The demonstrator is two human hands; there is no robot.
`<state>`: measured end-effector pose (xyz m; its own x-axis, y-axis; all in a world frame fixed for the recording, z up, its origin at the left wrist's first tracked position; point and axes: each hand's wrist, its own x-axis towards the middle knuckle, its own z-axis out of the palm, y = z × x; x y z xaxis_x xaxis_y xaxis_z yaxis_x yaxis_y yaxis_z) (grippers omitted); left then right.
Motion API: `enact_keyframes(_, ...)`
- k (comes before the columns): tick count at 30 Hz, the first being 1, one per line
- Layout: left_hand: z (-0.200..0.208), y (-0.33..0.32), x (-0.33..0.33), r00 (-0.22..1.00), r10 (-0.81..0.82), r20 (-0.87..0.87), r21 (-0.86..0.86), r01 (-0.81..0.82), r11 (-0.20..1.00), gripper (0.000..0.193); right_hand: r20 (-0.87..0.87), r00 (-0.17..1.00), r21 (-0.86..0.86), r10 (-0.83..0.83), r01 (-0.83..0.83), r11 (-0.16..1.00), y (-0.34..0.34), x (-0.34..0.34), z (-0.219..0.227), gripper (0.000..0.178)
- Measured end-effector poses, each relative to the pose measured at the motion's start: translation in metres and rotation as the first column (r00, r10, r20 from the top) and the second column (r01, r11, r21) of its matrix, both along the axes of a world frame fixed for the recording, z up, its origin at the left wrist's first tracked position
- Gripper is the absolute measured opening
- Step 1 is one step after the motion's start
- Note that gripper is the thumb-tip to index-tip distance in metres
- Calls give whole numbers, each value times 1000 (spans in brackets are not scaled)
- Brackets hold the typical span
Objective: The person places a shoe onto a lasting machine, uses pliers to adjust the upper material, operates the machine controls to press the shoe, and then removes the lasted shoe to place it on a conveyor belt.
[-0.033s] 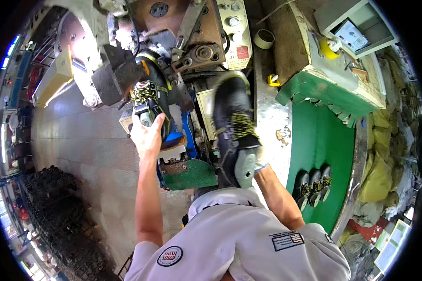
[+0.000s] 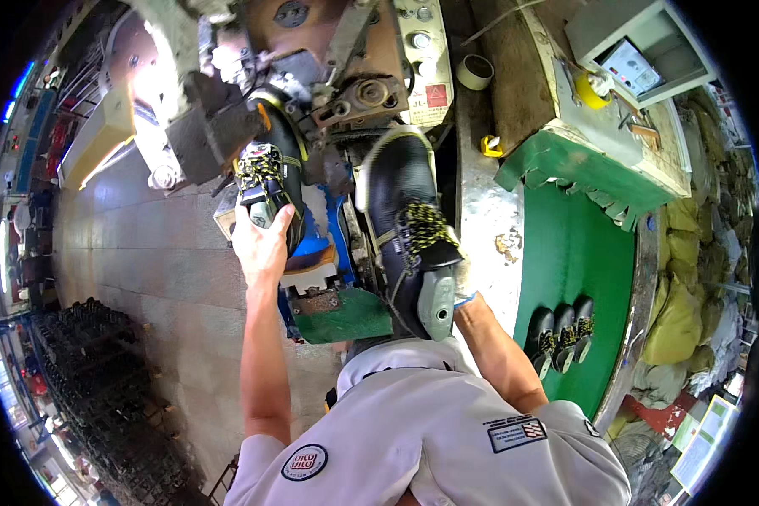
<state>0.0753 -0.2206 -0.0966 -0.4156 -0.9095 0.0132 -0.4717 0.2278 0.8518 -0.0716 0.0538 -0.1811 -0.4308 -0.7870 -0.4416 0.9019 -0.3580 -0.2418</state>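
At the machine point(image 2: 202, 126), my left hand point(image 2: 262, 244) is closed around the heel end of a black shoe point(image 2: 282, 160) with yellow-black laces. Its toe reaches under the dark machine head, and a grey-green shoe last shows in its opening. A second black shoe point(image 2: 401, 181), also laced over a grey-green last point(image 2: 437, 304), is raised in front of my body with its toe pointing away. My right forearm point(image 2: 499, 350) reaches behind this second shoe, which hides the hand and fingers; the shoe appears held from beneath.
Three black shoes point(image 2: 567, 333) stand on the green surface to the right. A pale ledge point(image 2: 493, 219) runs beside the machine. Tape rolls point(image 2: 476, 72) and a workbench point(image 2: 616, 126) are at far right. Dark racks point(image 2: 93, 379) stand lower left.
The second shoe has shifted left, its toe swinging toward the machine, and it looks less blurred. My left hand and its shoe have hardly moved.
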Motion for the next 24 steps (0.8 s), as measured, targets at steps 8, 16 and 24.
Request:
enact_keyframes(8, 10, -33, 62, 907, -97, -409, 422, 282, 862, 63, -334, 935, 2, 116, -122, 992, -92, 35, 58, 59)
enact_keyframes(16, -43, -4, 19, 764, 227, -604, 703, 375, 605, 46, -443, 883, 147, 154, -98, 984, -167, 35, 63, 58)
enact_keyframes(24, -43, -33, -2, 703, 208, -681, 580, 343, 739, 44, -466, 882, 155, 67, 7, 988, -217, 20, 47, 59)
